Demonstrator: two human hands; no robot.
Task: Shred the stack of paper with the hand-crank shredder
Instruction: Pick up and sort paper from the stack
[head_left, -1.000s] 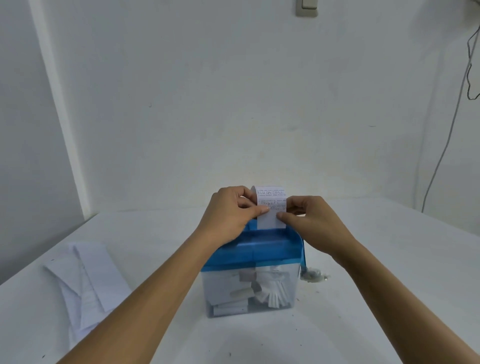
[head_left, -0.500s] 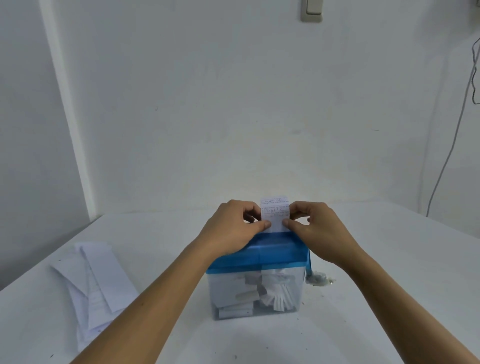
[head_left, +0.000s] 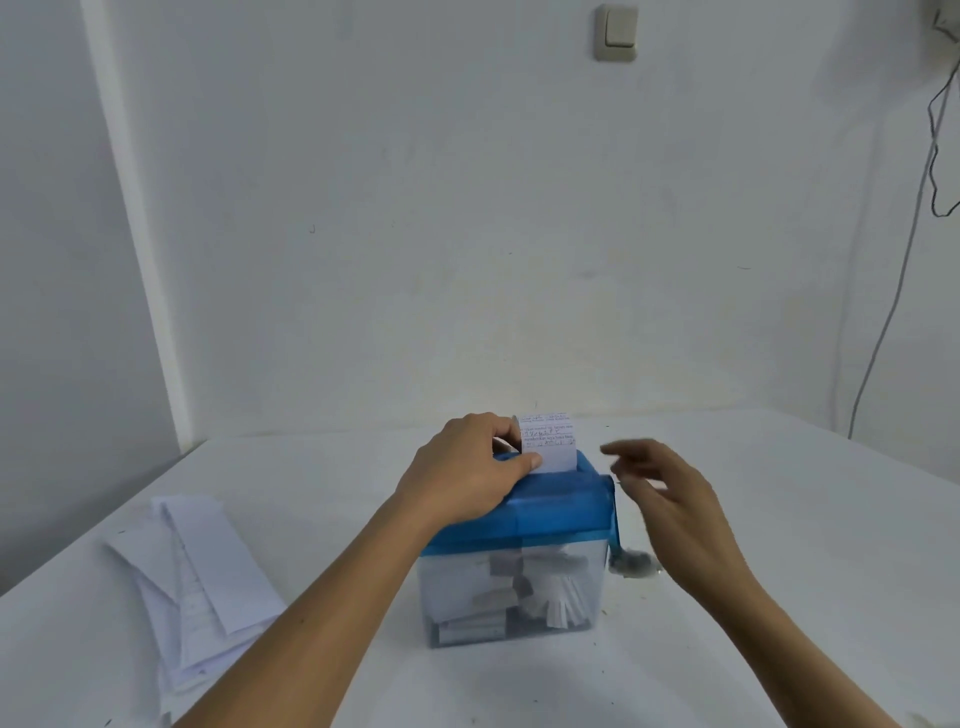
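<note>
Off the paper slip (head_left: 549, 441) now, the right hand (head_left: 670, 501) has swung out beside the hand-crank shredder (head_left: 550, 506), fingers spread, holding nothing; the left hand (head_left: 465, 470) pinches the slip upright in the lid slot. Feeding seems set: next, grasp the crank (head_left: 617, 535) low on the shredder's right side and turn, the paper stack (head_left: 202, 566) waiting left.

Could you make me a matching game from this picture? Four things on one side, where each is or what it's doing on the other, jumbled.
1. left hand
2. right hand
3. stack of paper
4. clear bin

A. lies on the table, left of the shredder
B. pinches the upright paper slip
C. holds cut strips
D. open, in the air near the crank

Pairs: 1-B, 2-D, 3-A, 4-C
</note>
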